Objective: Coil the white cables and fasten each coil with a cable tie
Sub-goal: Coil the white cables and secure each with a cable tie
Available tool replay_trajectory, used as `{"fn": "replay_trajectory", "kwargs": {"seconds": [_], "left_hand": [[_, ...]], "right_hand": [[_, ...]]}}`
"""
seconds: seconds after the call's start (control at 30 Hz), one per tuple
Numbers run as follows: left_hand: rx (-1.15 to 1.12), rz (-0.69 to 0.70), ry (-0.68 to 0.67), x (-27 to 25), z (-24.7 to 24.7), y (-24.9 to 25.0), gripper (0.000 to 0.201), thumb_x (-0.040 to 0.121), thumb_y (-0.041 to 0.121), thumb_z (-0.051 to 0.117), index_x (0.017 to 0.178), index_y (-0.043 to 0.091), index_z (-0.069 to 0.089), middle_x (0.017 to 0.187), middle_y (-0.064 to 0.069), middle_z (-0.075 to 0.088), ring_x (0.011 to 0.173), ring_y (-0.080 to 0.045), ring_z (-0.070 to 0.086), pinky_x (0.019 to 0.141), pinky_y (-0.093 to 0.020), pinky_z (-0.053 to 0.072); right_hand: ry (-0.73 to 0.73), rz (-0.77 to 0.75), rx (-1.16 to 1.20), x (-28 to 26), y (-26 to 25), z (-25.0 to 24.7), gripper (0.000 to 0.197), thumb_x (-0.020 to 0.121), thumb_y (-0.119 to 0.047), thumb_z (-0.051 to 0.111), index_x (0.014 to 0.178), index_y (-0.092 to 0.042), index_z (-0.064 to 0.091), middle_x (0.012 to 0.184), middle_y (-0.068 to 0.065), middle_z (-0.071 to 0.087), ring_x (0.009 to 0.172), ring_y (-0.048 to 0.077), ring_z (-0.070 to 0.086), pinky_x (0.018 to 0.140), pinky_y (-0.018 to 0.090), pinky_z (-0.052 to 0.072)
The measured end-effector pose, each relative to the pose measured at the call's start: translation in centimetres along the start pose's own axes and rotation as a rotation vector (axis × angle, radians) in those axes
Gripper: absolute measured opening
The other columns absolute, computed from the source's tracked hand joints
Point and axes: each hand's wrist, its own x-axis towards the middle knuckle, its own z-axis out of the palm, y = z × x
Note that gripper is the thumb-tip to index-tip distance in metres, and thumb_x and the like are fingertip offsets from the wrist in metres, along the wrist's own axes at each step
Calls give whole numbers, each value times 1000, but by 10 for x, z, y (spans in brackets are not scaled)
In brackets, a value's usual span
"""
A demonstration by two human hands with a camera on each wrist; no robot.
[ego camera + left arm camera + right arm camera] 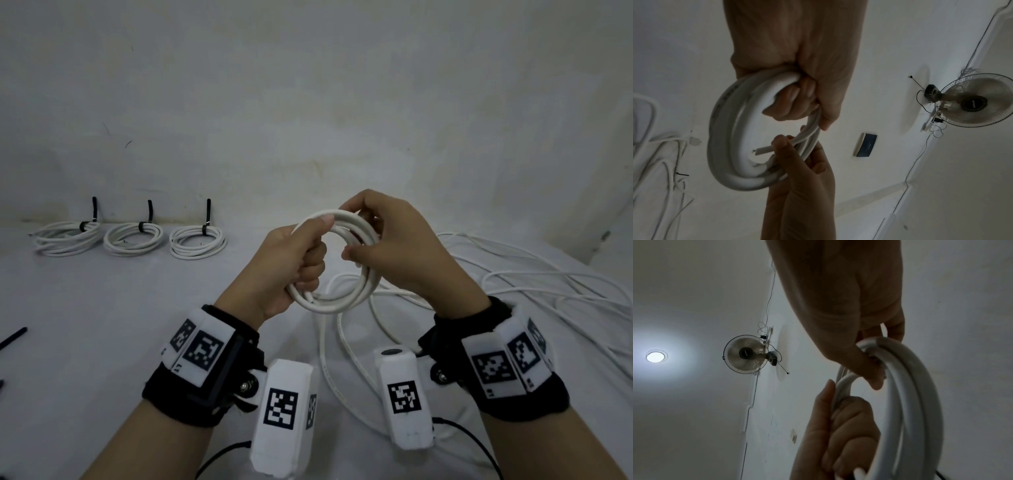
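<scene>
Three tied coils (66, 237) (133, 237) (198, 242) lie in a row at the left of the frame, each bound by one black cable tie (84, 226). One untied coil (337, 265) sits between two hands (291, 265) (399, 248). One loose black tie (13, 337) lies at the left edge. The loose cables (534, 274) at right are too tangled to count.

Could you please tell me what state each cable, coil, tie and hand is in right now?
coil in hand: wound, held upright off the table, no tie on it.
left hand: grips the coil's left side.
right hand: holds the coil's right side.
three finished coils: flat on the table, each bound with a black tie.
loose cables: uncoiled, spread on the table.
spare tie: lying loose at the left edge.
wall fan: cannot tell whether running.
ceiling light: on.
</scene>
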Motion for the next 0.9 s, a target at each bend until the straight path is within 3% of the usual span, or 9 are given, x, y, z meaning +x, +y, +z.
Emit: {"fn": "replay_trajectory", "kwargs": {"seconds": [0.07,0.2,0.3,0.4,0.5,0.6,0.73,0.83,0.9], "left_hand": [[4,-2,5,0,2,-1,42,96,27,49,58,19,31,46,6,20,35,-6,17,36,-15,16],[18,-8,28,0,5,-3,43,93,34,53,59,20,31,49,5,20,37,-6,18,37,-16,17],[16,21,38,0,2,0,44,93,37,52,59,20,30,48,6,20,37,-5,19,37,-17,17],[16,49,26,-1,1,4,43,92,40,51,59,19,33,48,7,22,36,-5,20,37,-16,18],[13,59,-10,-3,5,5,54,93,43,47,44,21,50,49,8,22,38,-5,22,39,-16,21],[18,73,-41,-4,8,5,62,95,45,44,39,22,59,52,7,23,41,-6,26,42,-17,27],[129,117,-45,-7,8,6,53,92,48,45,48,20,59,53,4,36,47,-10,40,49,-21,39],[304,144,-6,-8,5,8,50,79,60,45,65,12,53,57,1,52,51,-12,52,55,-23,47],[369,173,17,-7,2,8,52,75,61,45,66,11,54,55,2,54,48,-11,54,53,-21,48]], "right_hand": [[-19,-24,8,-2,-1,0,34,73,4,70,93,-20,57,79,2,64,76,13,67,68,30,54],[-41,-66,-28,-5,-4,-1,26,79,12,56,91,-10,54,85,0,63,74,6,69,62,19,53],[-45,-62,84,-4,-7,0,28,80,11,58,98,-11,59,88,-2,64,73,5,68,67,24,54],[-76,-31,160,-4,-10,-2,23,81,-15,72,102,-12,63,86,-1,68,75,11,67,69,25,54],[-13,38,289,-7,-16,-1,39,85,-41,59,94,-2,63,66,4,64,58,12,65,57,22,51],[117,23,167,-11,-16,6,58,79,-56,50,82,1,59,51,4,54,42,5,51,47,15,39],[210,40,215,-14,-12,8,39,89,-39,57,67,-7,54,48,4,48,41,9,43,45,19,35],[296,74,307,-16,-7,11,41,89,-38,58,69,-2,54,51,7,47,44,14,43,46,25,36],[340,100,384,-20,-4,17,39,90,-38,57,68,-6,54,50,5,45,42,13,42,44,24,36]]}}
